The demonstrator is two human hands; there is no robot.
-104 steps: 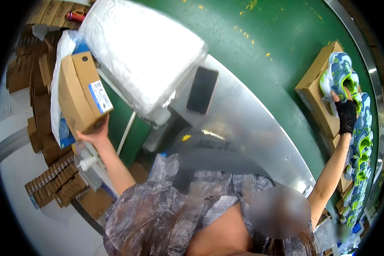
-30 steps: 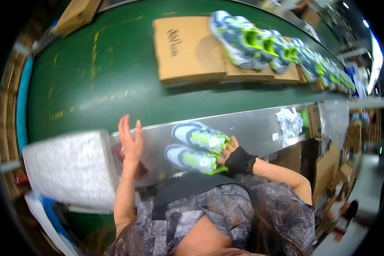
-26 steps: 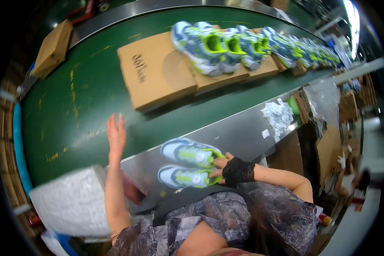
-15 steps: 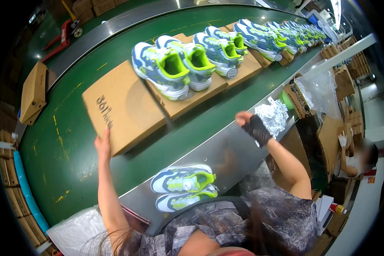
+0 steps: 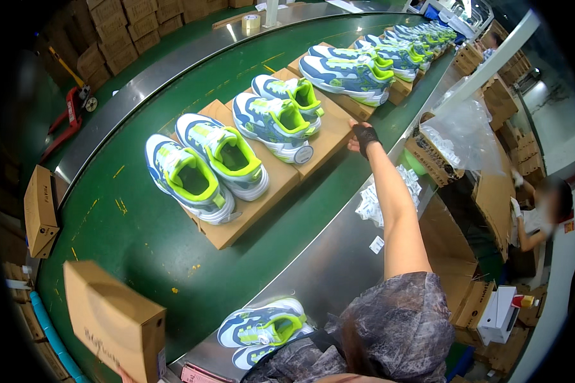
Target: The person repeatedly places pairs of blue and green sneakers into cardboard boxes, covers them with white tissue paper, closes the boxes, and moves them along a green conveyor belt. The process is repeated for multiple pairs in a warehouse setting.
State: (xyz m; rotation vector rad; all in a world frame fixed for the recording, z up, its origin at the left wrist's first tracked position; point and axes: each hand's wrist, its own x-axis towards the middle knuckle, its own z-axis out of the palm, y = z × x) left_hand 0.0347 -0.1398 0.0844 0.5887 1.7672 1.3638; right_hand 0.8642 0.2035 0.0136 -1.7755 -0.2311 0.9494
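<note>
A worker's left hand (image 5: 125, 378), mostly hidden at the lower left of the frame, grips a tilted shoebox (image 5: 112, 313) above a green conveyor belt (image 5: 134, 255). At bottom centre, a pair of blue, white and lime sneakers (image 5: 262, 322) sits on a metal ledge (image 5: 313, 274), with small white packets (image 5: 390, 195) farther along it, right of centre. Just above them, the right hand (image 5: 364, 137), in a black fingerless glove, has its fingers at the corner of a brown box (image 5: 329, 134) on the belt; whether they are closed on it cannot be told. Matching sneakers stand on that box and its neighbour at centre, and the row of shoes runs to the upper right. Beyond the belt, at upper left, are a red pallet jack (image 5: 73, 115) and stacked cartons (image 5: 124, 25).
</note>
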